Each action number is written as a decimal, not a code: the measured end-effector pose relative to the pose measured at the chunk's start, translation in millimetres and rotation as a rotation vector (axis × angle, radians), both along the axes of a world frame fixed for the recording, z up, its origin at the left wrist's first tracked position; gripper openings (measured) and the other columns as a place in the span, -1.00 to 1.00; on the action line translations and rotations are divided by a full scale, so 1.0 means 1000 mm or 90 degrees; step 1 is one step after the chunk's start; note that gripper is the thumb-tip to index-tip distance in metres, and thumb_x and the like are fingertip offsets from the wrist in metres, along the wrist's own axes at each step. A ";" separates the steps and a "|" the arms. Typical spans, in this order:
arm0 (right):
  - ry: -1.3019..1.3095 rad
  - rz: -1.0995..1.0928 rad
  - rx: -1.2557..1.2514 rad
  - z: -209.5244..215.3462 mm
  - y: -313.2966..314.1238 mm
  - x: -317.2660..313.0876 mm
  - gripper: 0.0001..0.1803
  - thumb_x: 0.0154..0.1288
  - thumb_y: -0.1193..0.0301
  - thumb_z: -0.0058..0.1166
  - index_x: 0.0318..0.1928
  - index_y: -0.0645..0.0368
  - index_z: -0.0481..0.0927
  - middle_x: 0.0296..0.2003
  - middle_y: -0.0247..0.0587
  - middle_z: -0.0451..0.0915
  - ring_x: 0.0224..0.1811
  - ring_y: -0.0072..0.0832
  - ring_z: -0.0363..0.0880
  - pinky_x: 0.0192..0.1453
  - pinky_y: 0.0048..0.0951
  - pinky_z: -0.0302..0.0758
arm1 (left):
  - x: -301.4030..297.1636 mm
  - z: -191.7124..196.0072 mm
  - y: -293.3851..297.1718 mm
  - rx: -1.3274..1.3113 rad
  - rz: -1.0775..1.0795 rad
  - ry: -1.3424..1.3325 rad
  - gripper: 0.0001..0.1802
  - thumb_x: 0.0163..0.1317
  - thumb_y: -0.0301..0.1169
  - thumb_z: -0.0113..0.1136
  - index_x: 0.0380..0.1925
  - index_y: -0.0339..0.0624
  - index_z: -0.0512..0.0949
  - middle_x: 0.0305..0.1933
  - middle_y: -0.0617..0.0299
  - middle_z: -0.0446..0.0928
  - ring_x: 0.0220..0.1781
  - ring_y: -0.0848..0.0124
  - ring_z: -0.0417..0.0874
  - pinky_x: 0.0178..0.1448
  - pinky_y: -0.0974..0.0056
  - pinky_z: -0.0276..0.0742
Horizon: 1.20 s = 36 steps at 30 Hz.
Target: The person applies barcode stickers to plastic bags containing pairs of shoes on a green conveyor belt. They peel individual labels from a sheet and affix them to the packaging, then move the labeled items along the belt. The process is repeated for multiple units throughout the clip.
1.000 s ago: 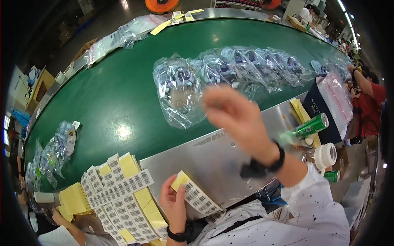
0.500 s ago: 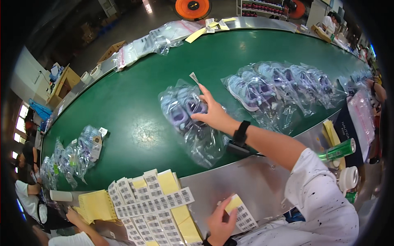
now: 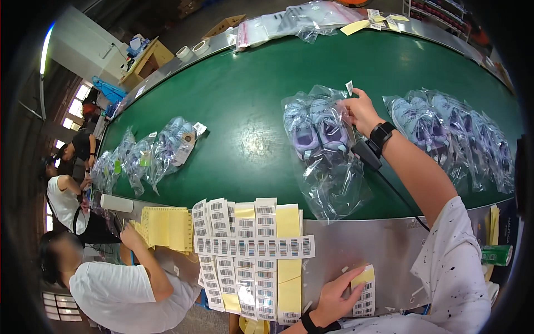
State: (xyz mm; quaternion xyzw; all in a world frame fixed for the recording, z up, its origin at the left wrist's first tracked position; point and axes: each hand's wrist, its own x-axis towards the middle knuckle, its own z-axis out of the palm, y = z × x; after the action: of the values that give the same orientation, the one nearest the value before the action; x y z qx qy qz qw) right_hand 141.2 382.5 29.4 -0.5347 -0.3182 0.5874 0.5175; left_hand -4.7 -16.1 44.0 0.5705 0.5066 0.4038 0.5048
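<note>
In front of me a pair of light-blue and purple sneakers (image 3: 311, 125) lies in a clear plastic bag (image 3: 332, 186) on the green table. My right hand (image 3: 364, 114) is at the bag's upper right side, its thumb by the plastic. A small white label (image 3: 349, 87) clings to its index fingertip. Near the front edge my left hand (image 3: 338, 296) has its thumb and index finger on a barcode label sheet (image 3: 365, 300) with a yellow patch at the top. A dark handheld device (image 3: 367, 153) with a cable sits by my right wrist.
Bagged sneakers (image 3: 434, 119) lie in a row at right, with more bagged shoes (image 3: 172, 145) at left. Overlapping barcode label sheets (image 3: 245, 278) cover the metal edge (image 3: 328, 239). Beside them are yellow sheets (image 3: 167, 228) and a seated co-worker (image 3: 128, 295). Plastic bags (image 3: 295, 25) line the far edge.
The view has swung left, showing more of the co-worker. My right hand has moved from above the shoes to the bag's right side, the label still on its fingertip. My left hand stays at the sheet.
</note>
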 end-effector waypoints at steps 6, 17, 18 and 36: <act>-0.042 -0.079 0.135 0.018 0.007 0.031 -0.13 0.14 0.66 0.19 0.44 0.17 0.09 -0.27 -0.14 0.61 -0.30 -0.45 0.61 -0.25 -0.41 0.60 | 0.001 0.001 0.002 0.023 0.002 0.008 -0.57 0.16 -0.54 0.32 0.08 -0.28 0.56 -0.08 -0.01 0.67 -0.12 0.28 0.72 -0.02 0.32 0.60; -0.191 0.005 0.154 0.059 0.036 0.060 -0.65 0.13 0.51 0.33 -0.07 0.16 0.53 -0.30 -0.30 0.60 -0.22 -0.53 0.54 -0.09 -0.41 0.47 | 0.002 0.000 0.000 0.146 0.028 0.152 -0.65 0.22 -0.47 0.27 0.02 -0.26 0.59 -0.12 -0.02 0.65 -0.08 0.08 0.67 0.04 0.15 0.55; -0.165 0.020 0.134 0.061 0.040 0.061 -0.71 0.11 0.49 0.35 -0.17 0.16 0.55 -0.31 -0.29 0.60 -0.23 -0.52 0.52 -0.11 -0.41 0.44 | 0.002 0.000 -0.001 0.120 0.020 0.137 -0.64 0.20 -0.48 0.28 0.02 -0.26 0.59 -0.08 -0.05 0.64 -0.02 0.03 0.65 0.11 0.13 0.53; -0.292 0.015 0.095 0.049 0.053 -0.007 -0.89 0.02 0.62 0.24 -0.48 0.33 0.54 -0.51 -0.05 0.64 -0.54 -0.40 0.66 -0.53 -0.35 0.60 | -0.004 0.001 -0.001 0.090 -0.011 0.095 -0.63 0.16 -0.49 0.30 0.00 -0.30 0.58 -0.02 -0.05 0.64 0.02 0.00 0.66 0.28 0.10 0.47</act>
State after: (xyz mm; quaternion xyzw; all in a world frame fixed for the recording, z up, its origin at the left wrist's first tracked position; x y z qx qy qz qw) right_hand 134.2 435.6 78.1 -0.6108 -0.4763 0.4312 0.4627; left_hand -9.0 -17.5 44.5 0.6375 0.5083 0.3905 0.4275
